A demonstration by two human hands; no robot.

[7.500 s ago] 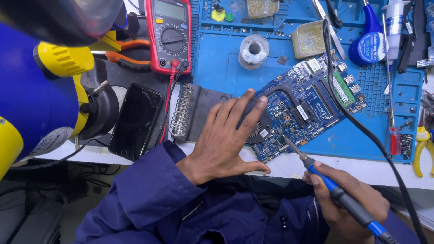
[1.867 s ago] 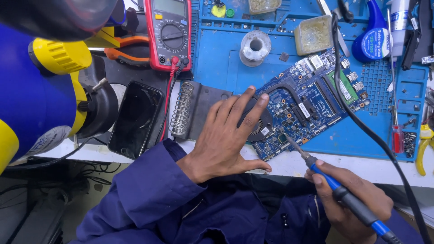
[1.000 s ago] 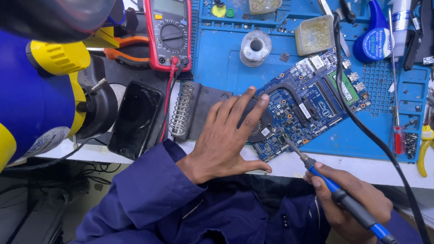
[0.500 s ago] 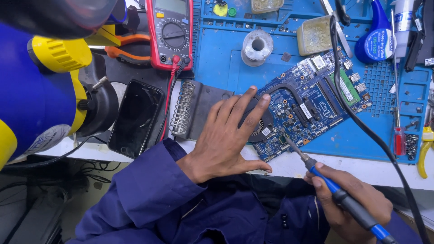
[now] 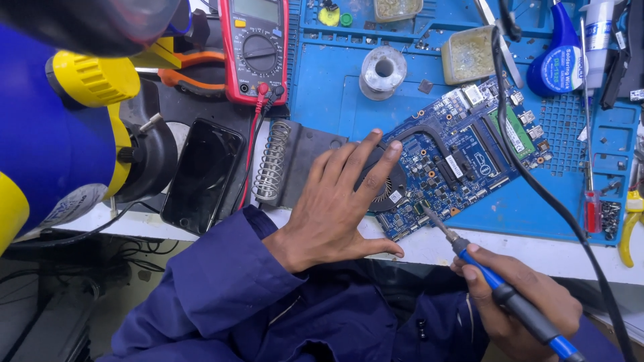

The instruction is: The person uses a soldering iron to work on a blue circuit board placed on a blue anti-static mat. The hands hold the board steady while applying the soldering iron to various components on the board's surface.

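Observation:
A blue laptop circuit board (image 5: 463, 157) lies tilted on a blue work mat (image 5: 523, 208). My left hand (image 5: 339, 201) rests flat with spread fingers on the board's near left end, over its black fan. My right hand (image 5: 520, 295) grips a blue-handled soldering iron (image 5: 496, 285) like a pen. Its metal tip touches the board's near edge, just right of my left fingertips. The iron's black cable (image 5: 537, 181) runs up across the board to the top of the view.
A soldering-iron stand with a coil spring (image 5: 272, 164), a black phone (image 5: 201, 174) and a red multimeter (image 5: 255, 47) lie to the left. A solder spool (image 5: 382, 67), a sponge tin (image 5: 469, 53), a blue bottle (image 5: 560, 57) and hand tools (image 5: 590, 194) ring the mat.
The view has shifted slightly. Both hands stay in the same place, with the iron's tip still at the board's near edge.

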